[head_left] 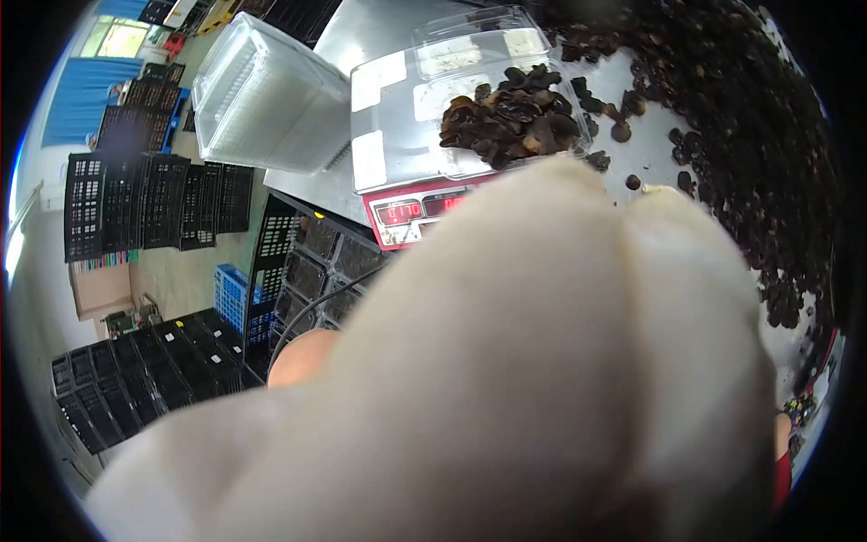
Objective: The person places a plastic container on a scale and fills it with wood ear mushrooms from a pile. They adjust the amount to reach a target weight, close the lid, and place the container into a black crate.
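Observation:
A pale, blurred gloved hand, apparently my right hand (506, 361), fills the lower middle of the head view, very close to the camera. Two thick fingers point up towards the scale; whether they hold anything cannot be made out. My left hand does not show clearly. Beyond the fingertips, an open clear plastic box (579, 135) holds dark brown, curled pieces (515, 117). It rests on the metal plate of a red scale (388, 237) with lit red digits. Left of the scale stands a stack of clear plastic boxes (262, 104).
A large heap of dark pieces (750, 117) spreads over the table at right. Black crates (135, 203) and a blue crate (232, 294) stand at left. Bits of bare skin show at lower left centre (302, 357) and the far right edge (782, 435).

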`<state>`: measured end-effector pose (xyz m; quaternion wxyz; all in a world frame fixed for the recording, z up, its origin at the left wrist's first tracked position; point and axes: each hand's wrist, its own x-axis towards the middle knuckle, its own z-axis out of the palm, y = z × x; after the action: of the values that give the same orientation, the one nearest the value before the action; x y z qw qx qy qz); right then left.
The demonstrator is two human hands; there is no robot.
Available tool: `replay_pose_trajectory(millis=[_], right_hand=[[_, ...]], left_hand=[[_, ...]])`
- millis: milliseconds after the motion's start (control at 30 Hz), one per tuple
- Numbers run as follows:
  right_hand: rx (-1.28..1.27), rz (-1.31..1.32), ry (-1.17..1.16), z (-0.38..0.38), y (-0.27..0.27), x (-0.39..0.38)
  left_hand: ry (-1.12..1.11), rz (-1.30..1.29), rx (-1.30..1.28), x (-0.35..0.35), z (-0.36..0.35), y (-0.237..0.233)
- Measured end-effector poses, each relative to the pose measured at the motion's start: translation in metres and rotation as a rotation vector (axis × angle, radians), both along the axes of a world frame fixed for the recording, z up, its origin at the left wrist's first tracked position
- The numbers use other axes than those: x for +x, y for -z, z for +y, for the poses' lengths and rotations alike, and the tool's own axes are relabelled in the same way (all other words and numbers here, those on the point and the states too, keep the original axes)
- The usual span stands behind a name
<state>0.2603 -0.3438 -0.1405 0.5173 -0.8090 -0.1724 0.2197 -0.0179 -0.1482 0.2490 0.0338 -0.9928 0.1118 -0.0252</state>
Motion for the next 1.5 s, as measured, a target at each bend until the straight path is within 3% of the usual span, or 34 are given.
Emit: replay_pose_trajectory(millis=[67, 133, 167, 200, 233, 300, 333, 433, 533, 600, 733, 833, 933, 967, 1000, 1067, 1100, 1133, 1200, 1300, 1333, 1400, 1433, 1500], right_hand=[[0.092, 0.1, 0.024, -0.001, 0.008, 0.004], [0.074, 0.03, 0.048, 0.003, 0.004, 0.006], [0.032, 0.116, 0.113, 0.011, -0.02, -0.004], [0.155, 0.025, 0.097, 0.006, -0.007, -0.007], [0.107, 0.087, 0.113, 0.007, -0.016, -0.004], [0.121, 0.171, 0.14, 0.004, -0.014, 0.003], [0.124, 0.266, 0.161, 0.002, -0.024, 0.004], [0.227, 0.406, 0.19, -0.01, -0.027, 0.012], [0.356, 0.412, 0.315, -0.002, -0.052, 0.008], [0.324, 0.368, 0.244, -0.01, -0.059, 0.011], [0.249, 0.354, 0.163, -0.002, -0.082, 0.001], [0.177, 0.333, 0.003, 0.029, -0.121, -0.024], [0.172, 0.293, -0.232, 0.068, -0.157, -0.046], [0.336, 0.229, -0.303, 0.082, -0.142, -0.054], [0.192, 0.107, -0.442, 0.092, -0.153, -0.055], [0.075, 0.105, -0.632, 0.116, -0.172, -0.061], [-0.03, -0.104, -0.686, 0.123, -0.169, -0.065], [-0.222, -0.292, -0.725, 0.135, -0.158, -0.073], [-0.241, -0.384, -0.656, 0.141, -0.149, -0.086], [-0.187, -0.254, -0.642, 0.134, -0.158, -0.078], [0.051, -0.111, -0.588, 0.125, -0.156, -0.071], [0.286, 0.27, -0.454, 0.103, -0.142, -0.055], [0.239, 0.372, -0.333, 0.089, -0.141, -0.046], [0.173, 0.516, -0.176, 0.06, -0.134, -0.03]], left_hand=[[0.001, -0.004, 0.015, 0.004, -0.004, -0.002], [-0.029, -0.032, 0.014, 0.01, -0.007, -0.008], [-0.063, -0.053, -0.001, 0.016, -0.005, -0.014], [-0.12, -0.084, -0.017, 0.02, -0.001, -0.014], [-0.214, -0.155, -0.035, 0.027, 0.01, -0.009], [-0.468, -0.313, -0.148, 0.041, 0.061, 0.028], [-0.45, -0.469, -0.216, 0.047, 0.096, 0.062], [-0.801, -0.175, -0.371, 0.071, 0.186, 0.132], [-0.846, -0.094, -0.4, 0.091, 0.253, 0.199], [-0.817, -0.114, -0.365, 0.109, 0.275, 0.227], [-0.907, -0.088, -0.17, 0.143, 0.271, 0.224], [-0.51, -0.112, -0.594, 0.131, 0.212, 0.168], [-0.134, 0.07, -0.633, 0.11, 0.179, 0.171], [-0.159, 0.096, -0.6, 0.109, 0.177, 0.181], [-0.18, 0.119, -0.567, 0.109, 0.177, 0.193], [-0.179, 0.046, -0.487, 0.109, 0.174, 0.203], [-0.2, 0.021, -0.411, 0.108, 0.169, 0.208], [-0.224, -0.006, -0.337, 0.106, 0.163, 0.211], [-0.224, -0.036, -0.315, 0.102, 0.161, 0.216], [-0.261, 0.002, -0.513, 0.099, 0.16, 0.205], [-0.261, 0.003, -0.629, 0.096, 0.165, 0.203], [-0.3, -0.098, -0.886, 0.087, 0.174, 0.205], [-0.35, -0.16, -0.782, 0.084, 0.183, 0.195], [-0.541, -0.297, -0.847, 0.083, 0.217, 0.201]])
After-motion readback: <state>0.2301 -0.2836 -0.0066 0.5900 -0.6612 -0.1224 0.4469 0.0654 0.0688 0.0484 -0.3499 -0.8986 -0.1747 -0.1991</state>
